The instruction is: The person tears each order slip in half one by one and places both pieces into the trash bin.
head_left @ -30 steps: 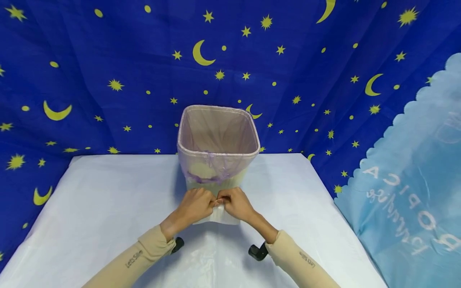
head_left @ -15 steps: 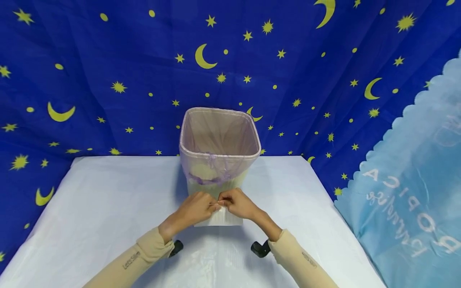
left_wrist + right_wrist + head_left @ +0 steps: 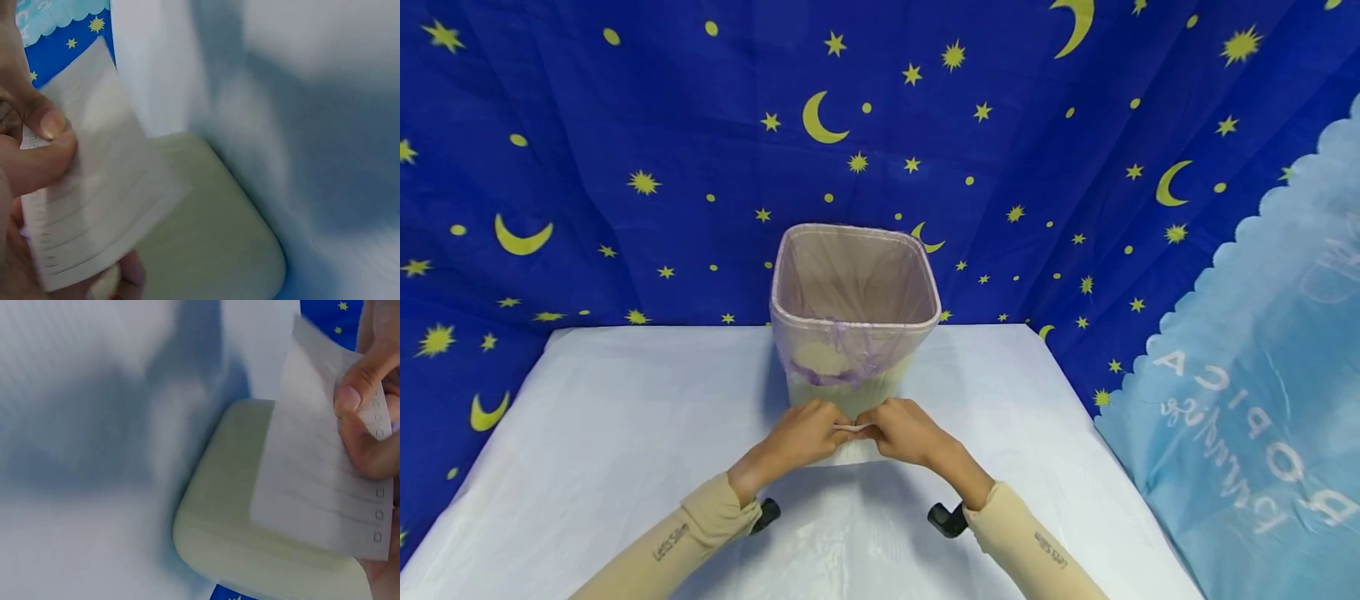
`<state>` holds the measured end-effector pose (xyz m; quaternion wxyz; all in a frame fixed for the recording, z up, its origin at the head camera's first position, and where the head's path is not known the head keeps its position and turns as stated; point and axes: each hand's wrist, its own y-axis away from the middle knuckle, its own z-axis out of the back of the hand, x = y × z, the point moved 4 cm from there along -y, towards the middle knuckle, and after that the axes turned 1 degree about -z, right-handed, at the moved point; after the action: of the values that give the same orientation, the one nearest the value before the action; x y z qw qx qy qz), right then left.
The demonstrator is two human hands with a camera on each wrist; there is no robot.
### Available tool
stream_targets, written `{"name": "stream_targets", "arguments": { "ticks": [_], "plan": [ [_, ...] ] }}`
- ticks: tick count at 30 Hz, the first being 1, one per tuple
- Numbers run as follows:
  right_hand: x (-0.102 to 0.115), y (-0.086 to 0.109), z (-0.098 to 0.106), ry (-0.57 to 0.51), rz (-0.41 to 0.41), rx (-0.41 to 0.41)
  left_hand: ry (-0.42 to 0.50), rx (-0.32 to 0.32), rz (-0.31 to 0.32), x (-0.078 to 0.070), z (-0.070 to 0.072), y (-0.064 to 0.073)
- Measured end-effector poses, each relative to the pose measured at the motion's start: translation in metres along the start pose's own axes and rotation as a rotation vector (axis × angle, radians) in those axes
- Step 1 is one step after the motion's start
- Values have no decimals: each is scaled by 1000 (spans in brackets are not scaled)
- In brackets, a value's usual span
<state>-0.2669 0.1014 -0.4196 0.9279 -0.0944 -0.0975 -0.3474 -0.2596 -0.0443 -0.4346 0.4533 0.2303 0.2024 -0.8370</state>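
Note:
A white paper sheet (image 3: 856, 454) with printed lines and a column of small checkboxes hangs in front of the bin. My left hand (image 3: 805, 433) pinches its upper edge on one side, thumb against the sheet (image 3: 106, 175) in the left wrist view. On the other side my right hand (image 3: 907, 430) pinches the same edge, and the right wrist view shows thumb and fingers on the paper (image 3: 312, 469). Between the two hands a short strip of the edge shows. The pale green bin (image 3: 808, 396) stands just behind, lined with a thin purple bag (image 3: 887, 346) folded over its rim.
The bin stands on a white-covered table (image 3: 647, 417), close to a blue curtain (image 3: 685, 125) with yellow stars and moons. A light blue cloth (image 3: 1247, 400) hangs at the right. A black device (image 3: 947, 520) sits under the right wrist, another (image 3: 766, 515) under the left.
My hands, close together a second ago, have drawn slightly apart, the right one shifting right. More of the paper's upper edge shows between them. The bin has stayed put.

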Motion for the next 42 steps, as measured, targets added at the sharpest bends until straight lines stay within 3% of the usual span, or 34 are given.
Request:
{"name": "stream_targets", "arguments": {
  "ticks": [4, 7, 13, 19, 24, 27, 33, 37, 42],
  "plan": [
    [2, 1, -1, 75, 25, -79, -68, -17, 5, -3, -3, -1],
    [1, 1, -2, 58, 12, -117, -126, -54, -15, -6, -3, -2],
    [-5, -2, -4, -164, -39, -121, -171, -118, -63, -11, 0, -2],
    [-13, -4, -7, -385, -51, -110, -173, -133, -105, -13, -1, -3],
    [-22, -4, -13, -551, -120, -106, -229, -175, -162, -16, -3, -4],
    [-25, -4, -15, -511, -141, -89, -233, -163, -140, -16, -3, -5],
    [-18, -1, -6, -266, -140, -42, -147, -66, 13, -7, -4, -5],
    [-12, 2, -4, -181, -151, -18, -119, -31, 23, -3, -6, -5],
    [-11, 5, -6, -161, -191, -14, -119, -18, -15, -4, -9, -3]
  ]
}}
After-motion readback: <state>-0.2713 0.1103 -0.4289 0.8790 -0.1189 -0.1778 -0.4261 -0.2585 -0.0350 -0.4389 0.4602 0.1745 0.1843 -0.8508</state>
